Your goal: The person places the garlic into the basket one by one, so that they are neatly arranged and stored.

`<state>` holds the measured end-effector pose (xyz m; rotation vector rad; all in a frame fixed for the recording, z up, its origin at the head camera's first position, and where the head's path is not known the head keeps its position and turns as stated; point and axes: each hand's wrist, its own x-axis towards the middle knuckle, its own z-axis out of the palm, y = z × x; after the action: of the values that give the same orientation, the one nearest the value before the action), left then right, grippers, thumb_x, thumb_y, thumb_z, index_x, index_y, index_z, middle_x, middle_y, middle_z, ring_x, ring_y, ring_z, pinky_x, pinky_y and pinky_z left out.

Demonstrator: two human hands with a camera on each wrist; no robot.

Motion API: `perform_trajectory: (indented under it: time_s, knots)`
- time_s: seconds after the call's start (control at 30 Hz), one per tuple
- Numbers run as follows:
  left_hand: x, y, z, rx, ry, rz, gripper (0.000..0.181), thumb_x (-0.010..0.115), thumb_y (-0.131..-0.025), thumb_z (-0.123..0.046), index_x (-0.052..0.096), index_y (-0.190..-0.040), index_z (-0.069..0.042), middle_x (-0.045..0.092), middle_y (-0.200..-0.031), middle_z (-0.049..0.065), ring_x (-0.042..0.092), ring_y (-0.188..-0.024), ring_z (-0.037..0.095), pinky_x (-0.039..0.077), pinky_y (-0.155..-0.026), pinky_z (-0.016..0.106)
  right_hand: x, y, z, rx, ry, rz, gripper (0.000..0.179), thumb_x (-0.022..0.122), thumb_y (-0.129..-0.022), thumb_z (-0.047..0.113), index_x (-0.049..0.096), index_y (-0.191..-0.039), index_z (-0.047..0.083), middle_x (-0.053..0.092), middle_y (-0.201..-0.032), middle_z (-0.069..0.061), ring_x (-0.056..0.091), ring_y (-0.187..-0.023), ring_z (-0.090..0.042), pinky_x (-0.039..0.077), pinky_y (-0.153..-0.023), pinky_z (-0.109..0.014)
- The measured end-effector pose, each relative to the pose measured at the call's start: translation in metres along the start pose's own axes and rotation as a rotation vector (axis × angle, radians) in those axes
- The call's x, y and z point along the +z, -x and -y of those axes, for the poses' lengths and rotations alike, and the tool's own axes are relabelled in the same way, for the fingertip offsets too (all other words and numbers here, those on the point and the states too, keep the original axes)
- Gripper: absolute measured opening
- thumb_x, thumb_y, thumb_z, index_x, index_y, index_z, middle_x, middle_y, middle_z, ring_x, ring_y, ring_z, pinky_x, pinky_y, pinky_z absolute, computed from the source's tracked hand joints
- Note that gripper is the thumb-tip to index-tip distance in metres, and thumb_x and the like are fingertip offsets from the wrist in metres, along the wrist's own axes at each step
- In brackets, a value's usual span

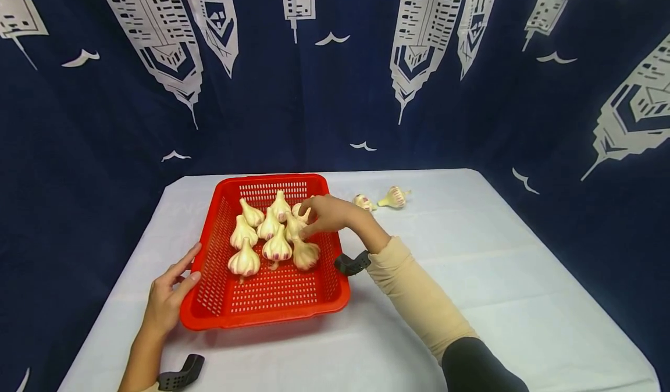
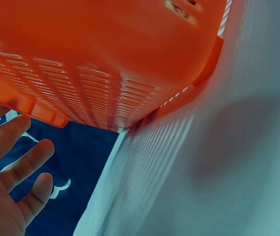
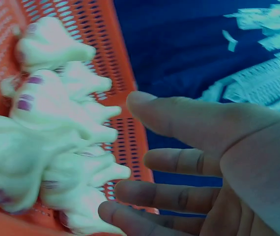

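A red perforated plastic basket holds several garlic bulbs, white with purple streaks, mostly with stems pointing up. My left hand is at the basket's left side, its fingertips and thumb at the rim. In the left wrist view the fingers of this hand are spread and slightly bent beside the basket wall. My right hand reaches over the right rim, above the bulbs on that side. Its thumb and fingers are extended and apart in the right wrist view, with nothing between them, close to the garlic stems.
Two more garlic bulbs lie on the white-covered table, behind and right of the basket. A dark blue curtain with white building prints hangs at the table's back. Each wrist wears a black band.
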<state>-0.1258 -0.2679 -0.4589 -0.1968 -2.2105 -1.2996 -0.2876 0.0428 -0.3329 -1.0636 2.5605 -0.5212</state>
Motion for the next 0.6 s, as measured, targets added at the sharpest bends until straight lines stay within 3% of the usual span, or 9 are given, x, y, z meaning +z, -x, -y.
perform_trajectory:
  time_s: [0.2, 0.37, 0.6]
  knots:
    - [0.000, 0.000, 0.000, 0.013, 0.001, -0.009, 0.048, 0.059, -0.091, -0.003, 0.056, -0.139, -0.005, 0.055, -0.129, -0.030, 0.052, -0.099, -0.005, 0.044, -0.071, 0.012, -0.012, 0.013, -0.012, -0.007, -0.056, -0.085, 0.049, 0.077, -0.086, 0.028, 0.063, -0.125, 0.001, 0.068, -0.100, -0.007, 0.063, -0.086, -0.019, 0.053, -0.070, -0.028]
    - [0.001, 0.000, 0.000, 0.005, 0.009, -0.013, 0.048, 0.057, -0.092, -0.002, 0.057, -0.139, -0.006, 0.056, -0.129, -0.027, 0.052, -0.099, -0.004, 0.044, -0.071, 0.012, -0.016, 0.019, -0.020, -0.019, -0.098, -0.111, 0.045, 0.076, -0.087, 0.028, 0.064, -0.121, 0.003, 0.068, -0.102, -0.007, 0.063, -0.089, -0.020, 0.054, -0.074, -0.028]
    - [0.003, 0.000, -0.001, 0.003, 0.004, -0.022, 0.046, 0.055, -0.093, -0.002, 0.057, -0.139, -0.005, 0.054, -0.141, -0.011, 0.052, -0.100, -0.003, 0.041, -0.077, 0.010, -0.018, 0.025, -0.032, -0.020, -0.132, -0.132, 0.044, 0.076, -0.087, 0.027, 0.063, -0.123, 0.004, 0.069, -0.106, -0.010, 0.066, -0.094, -0.025, 0.056, -0.077, -0.030]
